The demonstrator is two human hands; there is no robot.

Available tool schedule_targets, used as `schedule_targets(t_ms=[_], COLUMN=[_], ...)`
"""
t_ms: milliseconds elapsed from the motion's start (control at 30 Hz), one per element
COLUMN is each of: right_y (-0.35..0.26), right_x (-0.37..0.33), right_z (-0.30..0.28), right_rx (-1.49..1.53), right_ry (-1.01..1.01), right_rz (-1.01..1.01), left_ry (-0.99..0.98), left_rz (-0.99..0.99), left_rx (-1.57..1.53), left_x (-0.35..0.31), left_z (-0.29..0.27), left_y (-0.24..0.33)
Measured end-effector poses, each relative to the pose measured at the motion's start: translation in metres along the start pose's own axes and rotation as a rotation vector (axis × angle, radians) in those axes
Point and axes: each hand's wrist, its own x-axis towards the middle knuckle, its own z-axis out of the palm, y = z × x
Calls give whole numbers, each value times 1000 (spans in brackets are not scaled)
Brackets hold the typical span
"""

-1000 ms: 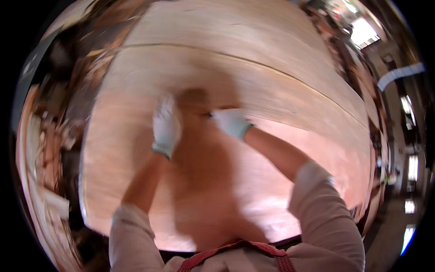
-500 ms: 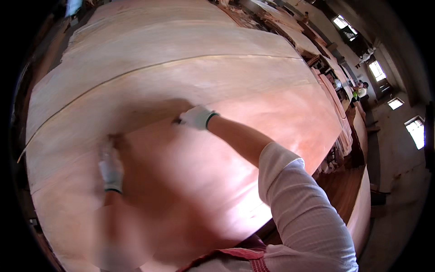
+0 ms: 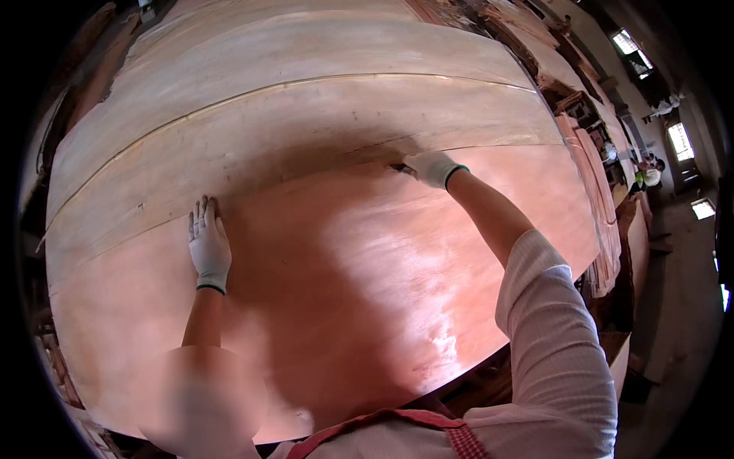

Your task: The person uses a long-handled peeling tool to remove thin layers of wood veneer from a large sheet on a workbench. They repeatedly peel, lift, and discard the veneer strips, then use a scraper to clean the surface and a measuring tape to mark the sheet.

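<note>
A wide pinkish wood veneer sheet [image 3: 321, 306] lies in front of me, its far edge meeting a paler veneer sheet [image 3: 306, 115] along a seam. My left hand [image 3: 209, 249], in a white glove with a dark green cuff, rests flat near that seam, fingers stretched out and pointing away from me. Farther right, my right hand [image 3: 432, 168], gloved alike, is closed on a small dark tool [image 3: 401, 167] whose tip meets the seam. The tool's exact kind cannot be made out, since the fingers cover most of it.
A thin raised strip [image 3: 252, 92] curves across the paler sheet beyond my hands. Stacked veneer sheets [image 3: 592, 183] stand along the right side. Another person [image 3: 650, 176] is far off at the right, near a wall with bright windows [image 3: 680, 141].
My right hand has moved right along the seam with the small dark tool. The left hand, blurred before, now lies still and flat, a little farther forward. The view has shifted slightly.
</note>
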Motion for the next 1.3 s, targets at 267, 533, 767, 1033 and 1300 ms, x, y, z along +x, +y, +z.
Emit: schedule_targets(t_ms=[267, 533, 767, 1033, 1300], right_y=[30, 141, 424, 461, 729], right_x=[-3, -58, -160, -174, -255], right_z=[15, 28, 86, 83, 121], right_rx=[77, -62, -32, -15, -73], right_ry=[172, 91, 142, 80, -106], right_rz=[-53, -110, -90, -124, -57], left_ry=[-28, -101, 28, -70, -169], left_rz=[164, 132, 229, 111, 96], left_rx=[-283, -100, 470, -115, -72], left_x=[38, 35, 43, 64, 66], left_z=[37, 52, 86, 116, 94], left_y=[315, 360, 452, 769, 774])
